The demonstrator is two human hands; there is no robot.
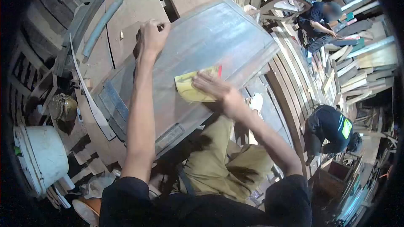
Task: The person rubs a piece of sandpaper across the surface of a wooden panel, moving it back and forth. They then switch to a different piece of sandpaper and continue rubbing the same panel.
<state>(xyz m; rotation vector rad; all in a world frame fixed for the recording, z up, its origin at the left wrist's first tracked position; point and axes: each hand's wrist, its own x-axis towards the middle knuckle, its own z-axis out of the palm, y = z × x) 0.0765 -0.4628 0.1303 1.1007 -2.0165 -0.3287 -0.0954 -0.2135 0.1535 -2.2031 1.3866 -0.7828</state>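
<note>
A flat wooden panel (198,38) with a raised border lies tilted before me on a work surface. My right hand (221,90), slightly blurred, presses a yellow sheet of sandpaper (185,85) flat on it. A red strip shows at the sheet's upper right corner. At the panel's far left edge is my left hand (152,38), its fingers curled into a fist. Whether that fist grips the edge or something else is hidden from me.
A grey curved rod (101,27) and a thin pale strip (90,96) lie left of the panel. A white bucket (48,155) stands lower left. To the right, two people (322,21) (332,130) crouch among stacked timber (357,82).
</note>
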